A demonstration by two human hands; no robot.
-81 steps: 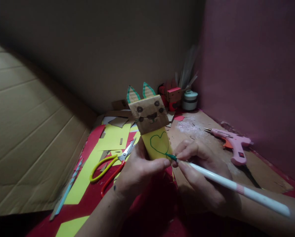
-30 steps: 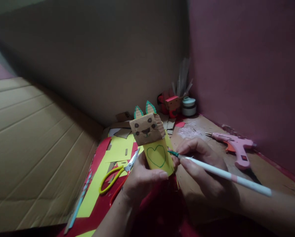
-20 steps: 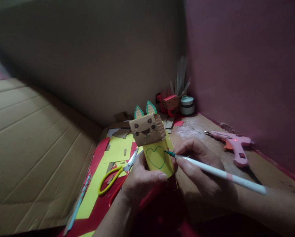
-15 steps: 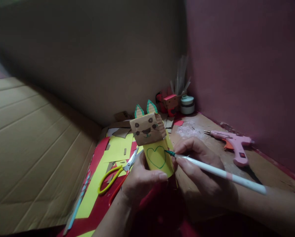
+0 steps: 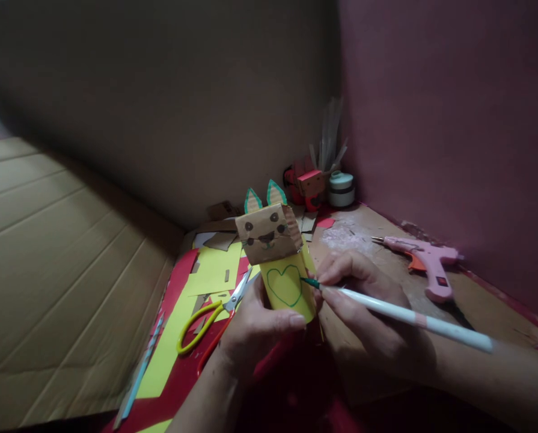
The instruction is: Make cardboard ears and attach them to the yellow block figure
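Note:
A paper animal figure [image 5: 269, 240] stands upright in my left hand [image 5: 259, 325], whose thumb lies across its lower front. The figure has a cardboard box head with a drawn face, two ears edged in green, and a yellow paper body [image 5: 287, 310] bearing a green heart outline. My right hand [image 5: 363, 300] pinches a white marker [image 5: 399, 310] with a green tip. That tip is at the heart's right edge. Left of the figure lie scissors [image 5: 201, 328] with one yellow and one red handle, partly hidden behind my left hand.
A pink glue gun [image 5: 426, 258] lies at the right. Behind are a small red figure [image 5: 311, 186], a pale lidded jar [image 5: 341, 189] and clear glue sticks [image 5: 329, 135]. Yellow paper [image 5: 219, 267] and a blue-white striped pencil-like stick [image 5: 142, 373] lie left, beside a large cardboard sheet [image 5: 47, 288].
The marker tip has moved slightly down along the heart's right edge. My left hand keeps the figure in nearly the same place.

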